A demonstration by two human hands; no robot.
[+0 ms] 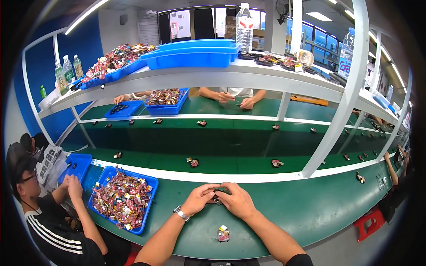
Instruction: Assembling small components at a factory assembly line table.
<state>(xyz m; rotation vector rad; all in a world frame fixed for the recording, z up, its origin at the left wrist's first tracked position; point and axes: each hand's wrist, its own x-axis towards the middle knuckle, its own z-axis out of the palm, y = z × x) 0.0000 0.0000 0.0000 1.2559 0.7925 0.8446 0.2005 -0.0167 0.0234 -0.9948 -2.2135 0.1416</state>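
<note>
My left hand point(198, 200), with a metal watch on its wrist, and my right hand point(238, 201) meet above the green work surface. Between their fingers and thumbs they grip a small dark electronic part point(216, 196), mostly covered by the fingers. Nearer to me, between my forearms, lies a small circuit board assembly point(223, 234) with a white and yellow piece on top. To the left of my hands stands a blue tray point(153, 189) heaped with similar red, white and yellow board assemblies point(122, 199).
Beyond a white rail point(230, 177) runs a green conveyor belt point(230, 150) with scattered assemblies. A metal post point(335, 97) rises at right, under a shelf point(213, 80) with blue trays and bottles. A co-worker point(53, 213) sits at left; others work across and far right. A red stool point(369, 223) stands at right.
</note>
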